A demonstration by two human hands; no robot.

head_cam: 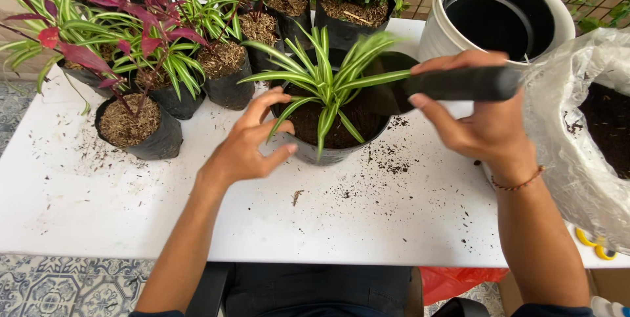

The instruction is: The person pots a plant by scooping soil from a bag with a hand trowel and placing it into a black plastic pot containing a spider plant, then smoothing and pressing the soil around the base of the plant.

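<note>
- Right hand (pixel 485 117) is wrapped around the black handle of a trowel (pixel 453 84), fingers closed tight over it, thumb underneath. The dark blade end sits just over the far right rim of the pot, half hidden behind the leaves.
- Left hand (pixel 252 140) is open, fingers spread and loosely curved, resting against the left side of the black pot (pixel 328 153). It's steadying more than gripping; nothing is actually held in it.
- The pot sits about mid-table on the white table (pixel 328 225), between both hands, with a striped green-and-white spider plant (pixel 328 77) standing in dark soil that comes nearly up to the rim.
- Loose soil crumbs (pixel 387 163) are scattered on the table just right of the pot and in front of it.
- Back left there's a cluster of black grow bags (pixel 154 140) with more striped plants and a red-leaved plant (pixel 131 8).
- Back right a big white planter (pixel 499 15) with a dark inside stands just behind the trowel.
- Far right, a clear plastic bag of soil (pixel 584 146) sits right beside the right wrist, which has a thin beaded bracelet (pixel 518 184) on it.
</note>
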